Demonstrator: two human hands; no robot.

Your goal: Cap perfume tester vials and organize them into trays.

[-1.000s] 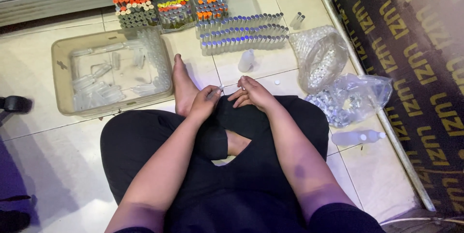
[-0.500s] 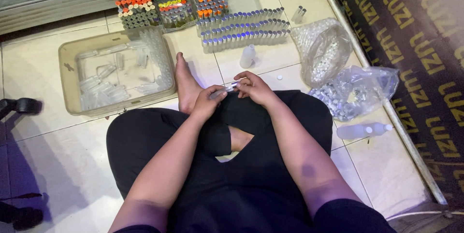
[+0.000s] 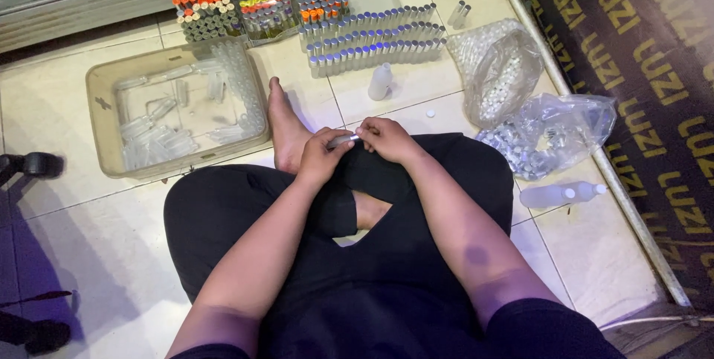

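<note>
— What is held, and where is it located?

— A small tube (image 3: pixel 343 138) is held between the left hand (image 3: pixel 321 156) and the right hand (image 3: pixel 388 139), just above the crossed legs, near the bare foot (image 3: pixel 285 130). Each hand is closed on one end of it by the fingertips; only a short middle stretch is seen.

— How is it oriented?

— The long axis is laid roughly level, running left to right across the body. Which end carries the cap cannot be told.

— How is it judged to handle?

— It is judged light, stiff and smooth — likely slippery and breakable if dropped on the tiled floor (image 3: pixel 82 218). A pinch at both ends is judged the soundest hold.

— What else is noted?

— A shallow tray (image 3: pixel 100 98) of clear tubes is set at the left; rows of capped tubes (image 3: pixel 375 35) are laid ahead, with coloured-cap vials (image 3: pixel 260 9) behind. A white bottle (image 3: pixel 380 81) is stood nearby, and two plastic bags (image 3: pixel 550 132) are placed at the right
</note>
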